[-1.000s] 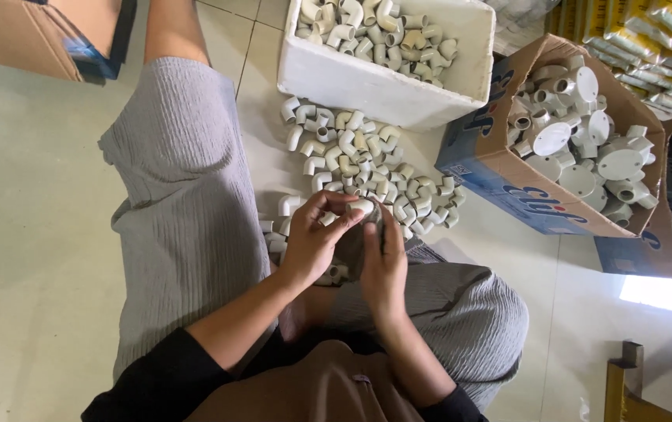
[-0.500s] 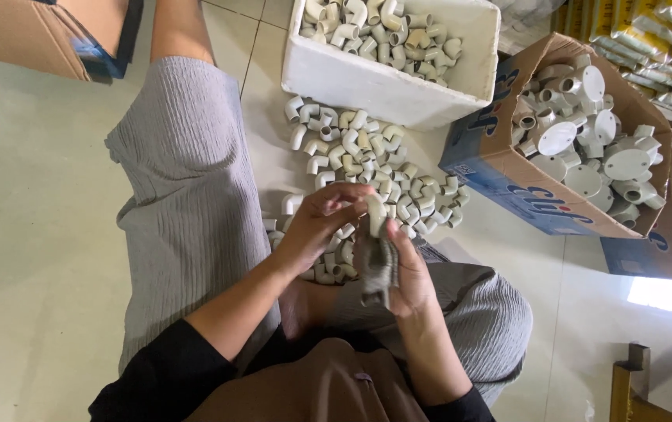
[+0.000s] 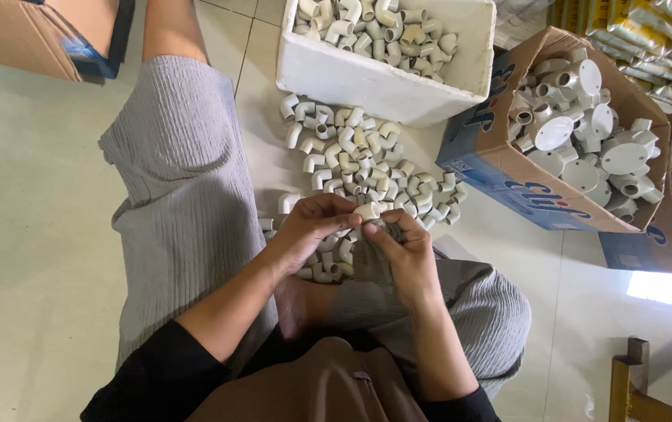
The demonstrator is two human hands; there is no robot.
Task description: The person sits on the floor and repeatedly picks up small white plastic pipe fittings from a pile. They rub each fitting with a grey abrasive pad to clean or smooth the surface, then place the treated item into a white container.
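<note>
- I see my left hand and right hand meeting just below the pile of elbow fittings on the floor.
- Both hands are pinched narrow around one small cream elbow fitting, fingertips touching it from either side; it sits at the near edge of the pile.
- Above the pile, touching its far edge, stands a white foam box filled with the same fittings.
- To the right of the pile is a blue cardboard box holding round white junction boxes.
- My grey-trousered legs flank the pile, the left one stretched along its left side.
</note>
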